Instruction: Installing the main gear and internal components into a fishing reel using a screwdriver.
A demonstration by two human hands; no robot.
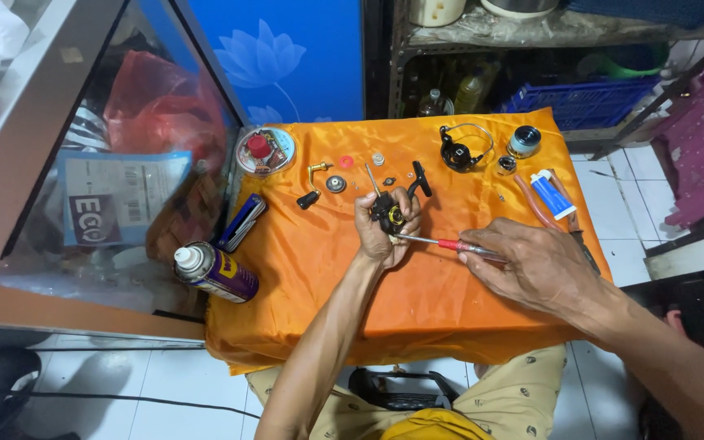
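From my remote seat I see the left hand curled tight around a small black reel body, lifted just above the orange cloth near its centre. Gripping it that way turns the working face toward the incoming tool and leaves the dark crank arm sticking free at about one o'clock from the hand. The right hand, at three o'clock from the left, is closed loosely over the red-handled screwdriver; its shaft runs toward nine o'clock and the tip meets the reel body, I judge at a fastener, though the exact contact is too small to tell.

The loose parts lie in a row along the far edge of the cloth, around twelve o'clock from the hands, probably so each stays visible against the bright fabric: a gold-and-black handle piece, a round washer-like part, a small red disc, then a wire bail assembly and a metal spool further toward two o'clock. A blue-and-white tube rests near the right edge (grease, I would guess). At nine o'clock a spray can lies on its side, just off the cloth, beside a folded blue multi-tool, and a round tin with a red knob sits at eleven o'clock.
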